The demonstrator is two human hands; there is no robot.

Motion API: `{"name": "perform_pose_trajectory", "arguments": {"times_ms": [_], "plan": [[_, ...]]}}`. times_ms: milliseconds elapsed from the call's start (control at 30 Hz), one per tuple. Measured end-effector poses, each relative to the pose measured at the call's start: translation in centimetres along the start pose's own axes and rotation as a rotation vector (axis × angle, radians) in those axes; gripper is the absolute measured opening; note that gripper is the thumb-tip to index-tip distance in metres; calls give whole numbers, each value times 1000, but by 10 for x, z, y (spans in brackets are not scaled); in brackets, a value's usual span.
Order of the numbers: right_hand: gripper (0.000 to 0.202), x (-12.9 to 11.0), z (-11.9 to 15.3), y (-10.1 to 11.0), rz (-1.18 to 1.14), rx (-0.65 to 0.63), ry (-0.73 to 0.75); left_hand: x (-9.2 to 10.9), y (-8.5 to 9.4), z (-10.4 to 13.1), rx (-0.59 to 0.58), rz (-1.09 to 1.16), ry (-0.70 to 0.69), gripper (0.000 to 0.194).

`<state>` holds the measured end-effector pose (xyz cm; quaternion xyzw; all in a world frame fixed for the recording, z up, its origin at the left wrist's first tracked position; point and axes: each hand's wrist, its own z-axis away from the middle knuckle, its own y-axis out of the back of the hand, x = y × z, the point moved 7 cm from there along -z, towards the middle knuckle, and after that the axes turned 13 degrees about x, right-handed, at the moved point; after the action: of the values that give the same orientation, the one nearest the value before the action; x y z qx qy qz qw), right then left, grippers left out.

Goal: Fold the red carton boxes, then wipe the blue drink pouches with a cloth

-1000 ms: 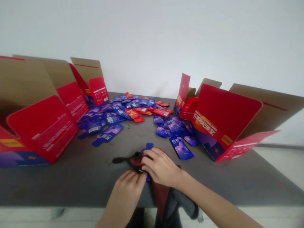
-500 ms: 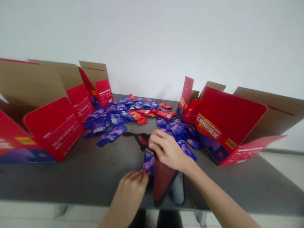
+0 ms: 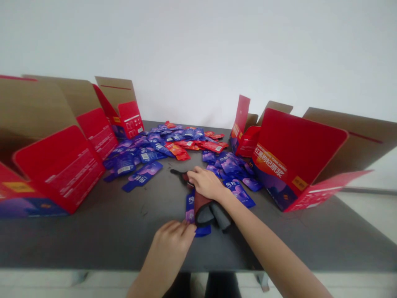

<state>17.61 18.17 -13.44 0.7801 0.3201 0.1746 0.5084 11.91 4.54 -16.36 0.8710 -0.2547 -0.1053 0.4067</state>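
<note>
A purple sachet (image 3: 190,207) lies on the grey table in front of me, with its lower end poking out under a cloth. My left hand (image 3: 174,240) is closed at the sachet's near left edge, fingertips pressed together on it. My right hand (image 3: 205,182) is wrapped round a brown cloth (image 3: 201,203) with black edging and a grey underside. The cloth is bunched and curled, covering the right part of the sachet. A narrow black end of it sticks out beyond the right hand's fingers.
Purple and red sachets (image 3: 151,155) are heaped at the back left, and more purple sachets (image 3: 228,163) lie at the right. Open red cartons stand on both sides: a left carton (image 3: 62,165) and a right carton (image 3: 297,157). Behind the table (image 3: 124,231) rises a white wall.
My right hand has moved slightly away from me and left with the cloth. The cloth's near end has pulled back and curled, baring the sachet's lower end. My left hand has barely moved.
</note>
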Motion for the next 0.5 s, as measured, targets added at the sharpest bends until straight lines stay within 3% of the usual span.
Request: {"name": "perform_pose_trajectory", "arguments": {"times_ms": [100, 200, 333, 500], "plan": [[17, -21, 17, 34, -139, 108, 52, -1, 2, -1, 35, 6, 0, 23], [13, -52, 52, 46, -240, 55, 188, 2, 3, -1, 38, 0, -34, 26], [11, -57, 71, 26, -153, -26, 236, 7, 0, 0, 3, 0, -82, 30], [17, -12, 32, -8, -29, -22, 83, 11, 2, -2, 63, -8, -137, 33]]}}
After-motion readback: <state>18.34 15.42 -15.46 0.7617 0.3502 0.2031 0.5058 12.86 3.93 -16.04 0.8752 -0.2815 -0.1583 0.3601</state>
